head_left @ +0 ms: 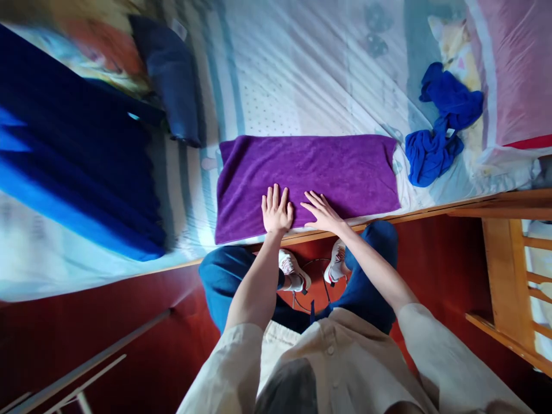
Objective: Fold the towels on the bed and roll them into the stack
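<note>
Head view: the left hand (277, 215) and right hand (325, 215) rest palm-down, fingers (275, 196) spread and pinching nothing, apparently to hold the purple towel (353, 169) flat. It lies under and beyond the fingers; the bed (297, 75) beneath likely provides backing.

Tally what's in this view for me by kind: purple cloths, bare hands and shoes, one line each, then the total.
Purple cloth: 1
Bare hands: 2, the left hand and the right hand
Shoes: 2, the left shoe and the right shoe
Total: 5
</note>
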`<state>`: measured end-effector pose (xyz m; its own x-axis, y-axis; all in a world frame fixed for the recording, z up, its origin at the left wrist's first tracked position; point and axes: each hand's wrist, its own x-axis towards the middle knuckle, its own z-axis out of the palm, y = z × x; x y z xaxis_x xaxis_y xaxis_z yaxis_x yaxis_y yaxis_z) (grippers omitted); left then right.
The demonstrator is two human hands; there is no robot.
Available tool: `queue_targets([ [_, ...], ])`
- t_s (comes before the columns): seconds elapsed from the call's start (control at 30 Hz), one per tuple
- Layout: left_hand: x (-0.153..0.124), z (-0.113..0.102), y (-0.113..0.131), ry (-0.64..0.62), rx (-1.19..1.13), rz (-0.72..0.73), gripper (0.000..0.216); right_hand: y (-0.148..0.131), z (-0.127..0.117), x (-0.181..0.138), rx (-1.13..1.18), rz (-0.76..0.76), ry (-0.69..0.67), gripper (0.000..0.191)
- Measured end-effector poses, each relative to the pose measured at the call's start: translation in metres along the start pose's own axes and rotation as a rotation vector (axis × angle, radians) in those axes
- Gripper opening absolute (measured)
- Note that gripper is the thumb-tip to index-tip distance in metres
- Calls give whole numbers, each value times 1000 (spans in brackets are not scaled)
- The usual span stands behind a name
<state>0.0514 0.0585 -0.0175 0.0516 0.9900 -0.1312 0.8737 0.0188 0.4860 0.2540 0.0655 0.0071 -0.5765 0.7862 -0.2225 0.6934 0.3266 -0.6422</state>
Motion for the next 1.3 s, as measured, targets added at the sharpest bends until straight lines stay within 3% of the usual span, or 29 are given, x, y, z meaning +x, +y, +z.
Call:
queue_targets([
  [0.2,4,0,-7,10,-1,-17,63,5,5,-19,-27,-133,35,36],
  [0.37,3,0,-6,10,9,-23,67,-18,13,-10,-244,-191,-55,35],
  [0.57,3,2,-9,13,43,-5,70,-7,-4,-12,-336,2,26,34],
  [0.73,3,2,-10,4,40,-9,72,24,-29,-54,-308,159,128,36],
  [0.83,3,1,-9,-3,24,-15,73,34,-38,-82,-342,143,134,37],
  [1.07,4,-1,-7,-30,-5,-35,70,45,-50,-93,-372,14,-21,38],
  [1.2,4,-1,-8,-48,3,-41,73,44,-61,-93,-373,52,-163,31],
  [1.3,4,0,-8,-45,-10,-42,72,28,-66,-82,-323,123,-204,18],
])
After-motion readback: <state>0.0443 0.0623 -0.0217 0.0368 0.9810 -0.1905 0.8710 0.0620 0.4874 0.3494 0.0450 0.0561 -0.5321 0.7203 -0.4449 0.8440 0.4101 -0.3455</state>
